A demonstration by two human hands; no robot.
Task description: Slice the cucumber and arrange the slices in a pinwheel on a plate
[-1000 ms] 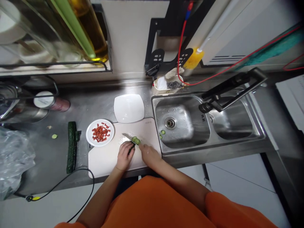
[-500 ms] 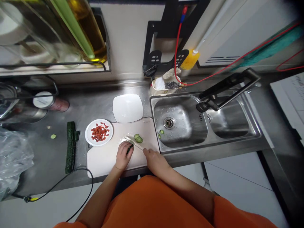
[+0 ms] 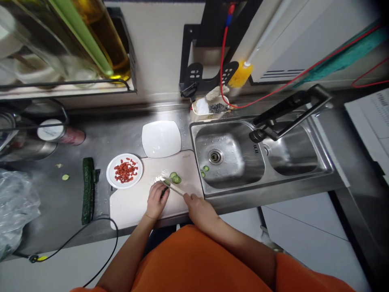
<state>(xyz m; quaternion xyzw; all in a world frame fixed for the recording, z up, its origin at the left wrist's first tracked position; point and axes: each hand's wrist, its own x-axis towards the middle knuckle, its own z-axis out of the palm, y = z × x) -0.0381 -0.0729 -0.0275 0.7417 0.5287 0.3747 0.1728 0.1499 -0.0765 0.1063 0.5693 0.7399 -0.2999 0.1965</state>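
On the pale cutting board (image 3: 133, 209), my left hand (image 3: 156, 198) is closed over a piece of cucumber (image 3: 164, 192), most of it hidden under the fingers. My right hand (image 3: 200, 209) grips a knife (image 3: 174, 187), its blade pointing up and left against the cucumber's end. Just beyond the blade, several cucumber slices (image 3: 175, 177) lie in a small overlapping pile. A white plate (image 3: 110, 178) of chopped red pieces (image 3: 126, 171) overlaps the board's left corner. Behind the board sits a white square dish (image 3: 161, 138).
Left of the board lie a whole cucumber (image 3: 88, 190), a cut end (image 3: 65, 177), a black cable (image 3: 114, 243) and a plastic bag (image 3: 18, 207). To the right is a double sink (image 3: 243, 180) with a black faucet (image 3: 279, 109) and a few slices inside. A bottle rack (image 3: 91, 91) overhangs the back left.
The knife has shifted slightly at the cucumber's end, and both hands keep their grips. The whole view has moved a little, so the counter items appear slightly further left.
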